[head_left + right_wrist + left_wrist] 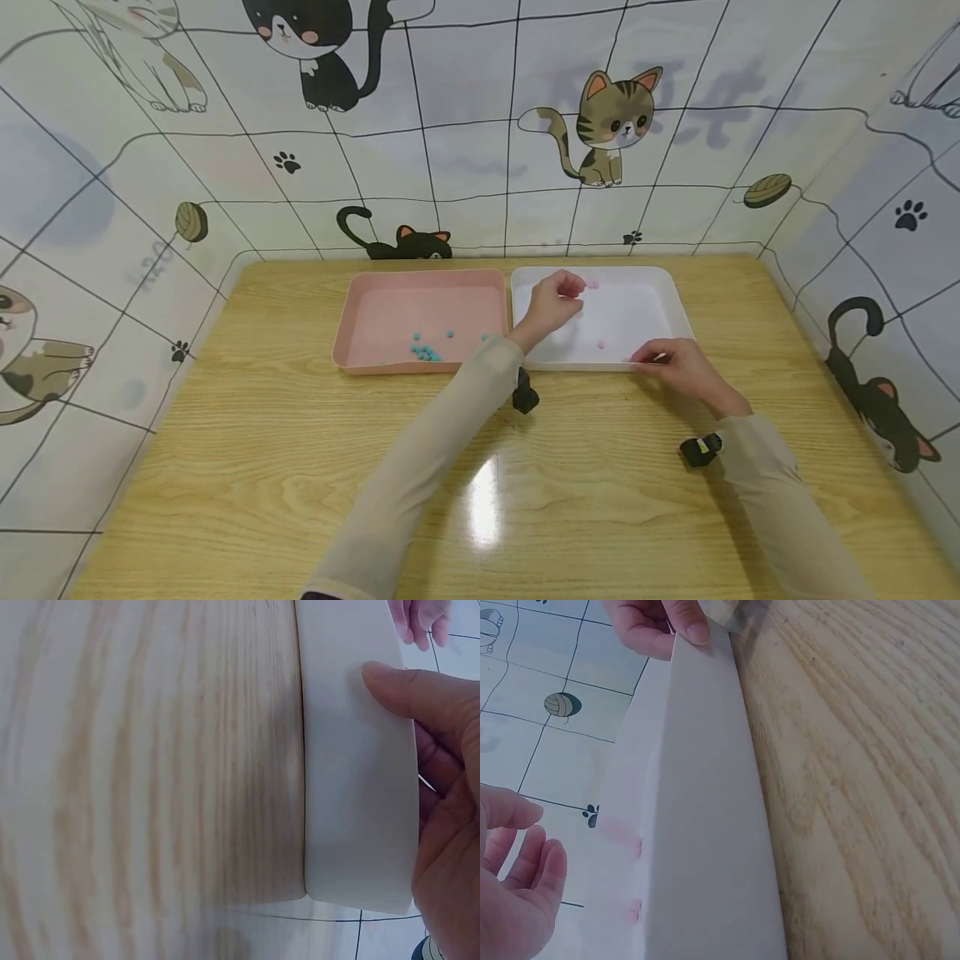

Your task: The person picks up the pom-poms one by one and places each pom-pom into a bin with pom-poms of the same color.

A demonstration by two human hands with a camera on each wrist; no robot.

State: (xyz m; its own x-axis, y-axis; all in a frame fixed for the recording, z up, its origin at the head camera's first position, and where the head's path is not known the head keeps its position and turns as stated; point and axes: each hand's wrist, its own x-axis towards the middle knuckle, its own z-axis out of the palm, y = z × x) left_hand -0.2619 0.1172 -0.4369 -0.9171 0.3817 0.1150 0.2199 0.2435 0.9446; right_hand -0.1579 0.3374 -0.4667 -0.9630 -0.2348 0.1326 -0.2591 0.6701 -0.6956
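A white tray stands on the right, holding a few small pink pieces, one of them a pink bead near its front. Over this tray my left hand hovers with loosely bent fingers; in the left wrist view a gap parts the thumb from the fingertips, and nothing shows between them. My right hand grips the tray's front wall near the right corner. In the right wrist view its thumb presses the outer face of the wall, with the fingers behind the rim.
Left of the white tray sits a pink tray with several small blue beads, mostly grouped near its front. My left forearm passes over its front right corner. Both trays rest on a wooden table backed by a cat-patterned wall covering.
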